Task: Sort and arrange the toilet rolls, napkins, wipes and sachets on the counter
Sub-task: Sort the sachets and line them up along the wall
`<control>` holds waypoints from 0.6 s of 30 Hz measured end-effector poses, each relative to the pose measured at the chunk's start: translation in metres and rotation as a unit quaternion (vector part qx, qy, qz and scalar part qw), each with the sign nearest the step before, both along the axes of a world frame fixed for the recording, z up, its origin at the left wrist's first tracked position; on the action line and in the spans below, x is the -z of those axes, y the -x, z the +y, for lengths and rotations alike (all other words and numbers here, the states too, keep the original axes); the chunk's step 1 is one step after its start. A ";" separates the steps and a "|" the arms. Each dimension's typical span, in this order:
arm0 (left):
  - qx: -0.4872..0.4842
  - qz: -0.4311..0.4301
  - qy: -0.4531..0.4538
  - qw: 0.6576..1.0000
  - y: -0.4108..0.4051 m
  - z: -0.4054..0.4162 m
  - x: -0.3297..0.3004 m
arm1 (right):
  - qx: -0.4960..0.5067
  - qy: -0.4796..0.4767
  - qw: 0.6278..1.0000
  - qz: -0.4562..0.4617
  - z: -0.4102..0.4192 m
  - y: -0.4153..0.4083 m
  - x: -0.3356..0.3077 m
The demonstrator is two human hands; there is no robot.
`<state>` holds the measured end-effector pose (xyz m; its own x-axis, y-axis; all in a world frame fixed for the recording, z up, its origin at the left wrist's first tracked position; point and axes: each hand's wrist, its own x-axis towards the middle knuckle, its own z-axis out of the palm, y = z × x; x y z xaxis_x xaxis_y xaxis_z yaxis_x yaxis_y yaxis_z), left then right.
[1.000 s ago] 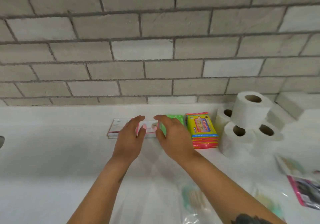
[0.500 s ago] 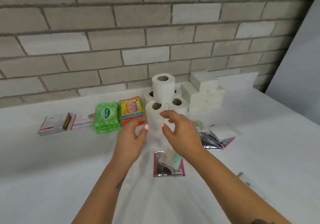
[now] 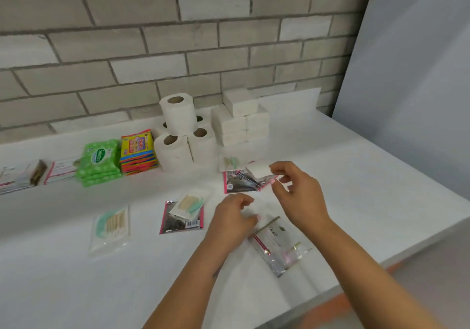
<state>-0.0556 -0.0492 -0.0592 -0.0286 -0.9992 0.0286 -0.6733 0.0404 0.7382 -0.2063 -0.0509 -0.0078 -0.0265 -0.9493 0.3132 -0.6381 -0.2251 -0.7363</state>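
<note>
Now the right hand (image 3: 297, 194), fingers curled but maybe holding nothing, should pinch the small white pack (image 3: 258, 169) softly, while the left hand (image 3: 232, 218), loosely curled, steadies the clear sachet (image 3: 278, 246)

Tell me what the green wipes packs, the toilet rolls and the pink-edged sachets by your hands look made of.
Green wipes packs: soft plastic film, slightly glossy, printed, edges crimped. Toilet rolls: matte white tissue paper wound round brown cores, probably cardboard. Pink-edged sachets: likely foil-laminate film; silvery, reflective faces with a printed barcode, lying flat on the counter.
</note>
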 end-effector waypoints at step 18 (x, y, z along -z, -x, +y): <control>0.070 -0.129 -0.179 0.973 0.048 -0.016 0.018 | 0.034 -0.022 0.999 -0.017 0.012 0.043 0.012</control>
<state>-0.1039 -0.0656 -0.0773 -0.1249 -0.9298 -0.3462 -0.8442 -0.0838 0.5295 -0.2489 -0.0386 -0.0197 -0.1007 -0.9576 0.2698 -0.6244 -0.1503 -0.7665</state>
